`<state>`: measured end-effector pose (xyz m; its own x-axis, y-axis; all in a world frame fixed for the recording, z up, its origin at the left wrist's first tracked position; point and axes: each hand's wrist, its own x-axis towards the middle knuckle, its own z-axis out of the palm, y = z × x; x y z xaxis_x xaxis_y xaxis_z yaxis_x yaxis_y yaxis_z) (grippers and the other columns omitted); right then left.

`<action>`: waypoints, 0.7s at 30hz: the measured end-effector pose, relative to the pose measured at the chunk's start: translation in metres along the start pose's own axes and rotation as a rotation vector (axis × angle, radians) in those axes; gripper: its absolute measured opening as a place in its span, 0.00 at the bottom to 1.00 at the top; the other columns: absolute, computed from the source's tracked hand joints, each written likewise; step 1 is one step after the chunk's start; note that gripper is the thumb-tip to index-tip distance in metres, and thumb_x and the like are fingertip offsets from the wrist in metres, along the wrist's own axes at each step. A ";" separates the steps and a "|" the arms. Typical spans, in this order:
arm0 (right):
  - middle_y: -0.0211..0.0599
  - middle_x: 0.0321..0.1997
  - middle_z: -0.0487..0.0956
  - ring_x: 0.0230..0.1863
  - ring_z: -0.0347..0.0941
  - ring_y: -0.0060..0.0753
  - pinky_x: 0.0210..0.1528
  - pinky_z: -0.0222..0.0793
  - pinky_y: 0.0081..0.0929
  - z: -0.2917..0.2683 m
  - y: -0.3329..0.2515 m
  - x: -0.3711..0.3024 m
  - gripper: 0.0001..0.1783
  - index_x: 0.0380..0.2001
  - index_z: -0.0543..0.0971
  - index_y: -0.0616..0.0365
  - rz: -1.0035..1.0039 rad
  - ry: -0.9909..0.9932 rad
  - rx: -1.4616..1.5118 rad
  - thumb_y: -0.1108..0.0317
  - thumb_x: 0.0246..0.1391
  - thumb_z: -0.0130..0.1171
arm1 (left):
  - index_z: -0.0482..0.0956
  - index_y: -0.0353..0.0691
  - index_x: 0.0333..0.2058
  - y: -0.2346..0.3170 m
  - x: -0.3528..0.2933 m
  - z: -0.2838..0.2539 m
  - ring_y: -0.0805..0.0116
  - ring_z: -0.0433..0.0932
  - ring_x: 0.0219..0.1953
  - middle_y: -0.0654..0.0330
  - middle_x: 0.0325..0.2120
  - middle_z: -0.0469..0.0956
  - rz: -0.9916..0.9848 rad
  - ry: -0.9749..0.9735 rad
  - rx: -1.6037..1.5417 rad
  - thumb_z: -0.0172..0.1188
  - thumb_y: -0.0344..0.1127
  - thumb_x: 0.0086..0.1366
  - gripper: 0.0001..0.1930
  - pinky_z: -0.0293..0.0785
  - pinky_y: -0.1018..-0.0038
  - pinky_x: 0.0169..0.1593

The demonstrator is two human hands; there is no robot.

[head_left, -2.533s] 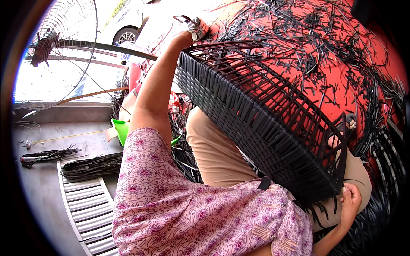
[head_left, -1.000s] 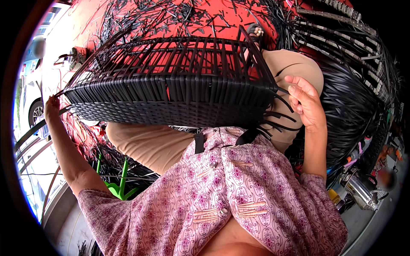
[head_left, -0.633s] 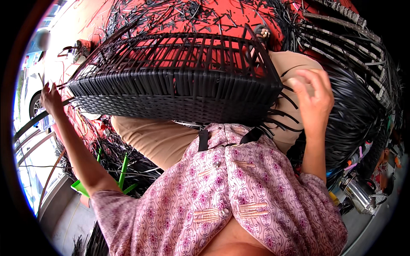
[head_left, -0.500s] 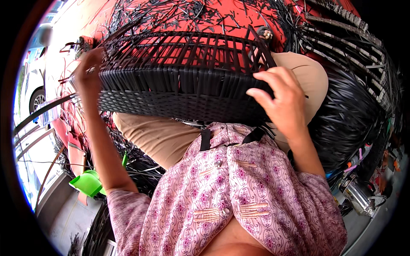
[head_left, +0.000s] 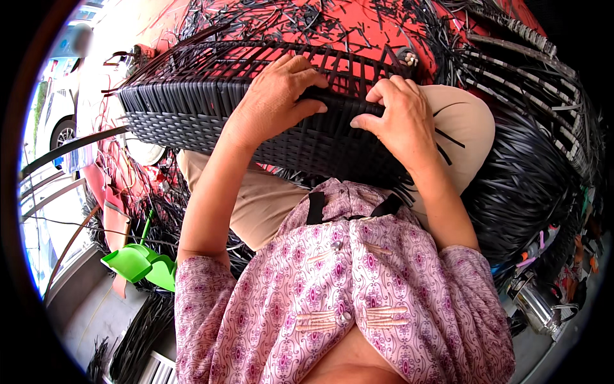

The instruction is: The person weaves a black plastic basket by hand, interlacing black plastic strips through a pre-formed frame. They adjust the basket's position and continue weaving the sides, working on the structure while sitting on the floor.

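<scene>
A black woven basket-like piece (head_left: 185,112) lies across my lap, with tightly plaited strips on its near side and an open lattice of dark ribs behind. My left hand (head_left: 278,96) sits at the middle of its upper edge, fingers curled over and thumb on the near side. Close by, my right hand (head_left: 403,115) grips the same edge toward the right end, thumb and forefinger bent around it. Whether either hand also pinches a thin strip cannot be made out. The lower right part of the weave is in deep shadow.
Cut black strips (head_left: 320,22) litter the red floor ahead. At my right lie a thick bundle of black strips (head_left: 518,185), pale-wrapped rods (head_left: 524,64) and a metal pot (head_left: 534,301). A green dustpan (head_left: 131,262) is at my left, near a long curved strip (head_left: 70,148).
My left hand has come from the left end of the woven piece to its middle, near the right hand. My right hand has shifted slightly left and closed more on the edge.
</scene>
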<state>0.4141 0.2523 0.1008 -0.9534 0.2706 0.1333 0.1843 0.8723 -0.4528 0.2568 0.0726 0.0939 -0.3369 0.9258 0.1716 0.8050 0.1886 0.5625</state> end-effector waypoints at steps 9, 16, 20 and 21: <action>0.37 0.29 0.79 0.32 0.77 0.39 0.36 0.72 0.36 -0.002 0.020 0.022 0.25 0.26 0.77 0.59 0.111 -0.154 0.184 0.57 0.27 0.78 | 0.81 0.39 0.38 -0.008 0.009 0.002 0.51 0.74 0.44 0.54 0.35 0.75 0.031 0.029 0.068 0.67 0.43 0.54 0.17 0.71 0.62 0.49; 0.32 0.24 0.78 0.28 0.75 0.29 0.34 0.71 0.28 -0.027 0.071 0.062 0.25 0.26 0.79 0.58 0.002 -0.142 0.239 0.55 0.25 0.78 | 0.82 0.37 0.35 -0.012 0.068 0.003 0.58 0.77 0.38 0.54 0.32 0.77 -0.047 -0.007 -0.039 0.68 0.40 0.52 0.15 0.73 0.68 0.43; 0.30 0.24 0.78 0.27 0.73 0.25 0.33 0.70 0.25 -0.048 0.097 0.081 0.24 0.27 0.79 0.58 0.045 -0.252 0.270 0.59 0.25 0.77 | 0.82 0.35 0.35 0.001 0.100 0.012 0.63 0.79 0.34 0.55 0.29 0.81 -0.186 -0.062 -0.091 0.70 0.39 0.51 0.16 0.74 0.70 0.40; 0.30 0.24 0.78 0.27 0.73 0.25 0.33 0.69 0.25 -0.053 0.100 0.083 0.23 0.27 0.79 0.58 0.064 -0.284 0.271 0.59 0.25 0.77 | 0.82 0.35 0.35 0.005 0.106 0.013 0.64 0.79 0.33 0.55 0.29 0.81 -0.260 -0.075 -0.096 0.71 0.39 0.51 0.16 0.74 0.70 0.40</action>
<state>0.3665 0.3833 0.1132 -0.9771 0.1646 -0.1346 0.2121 0.7080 -0.6737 0.2318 0.1756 0.1046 -0.4861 0.8726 -0.0473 0.6448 0.3946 0.6546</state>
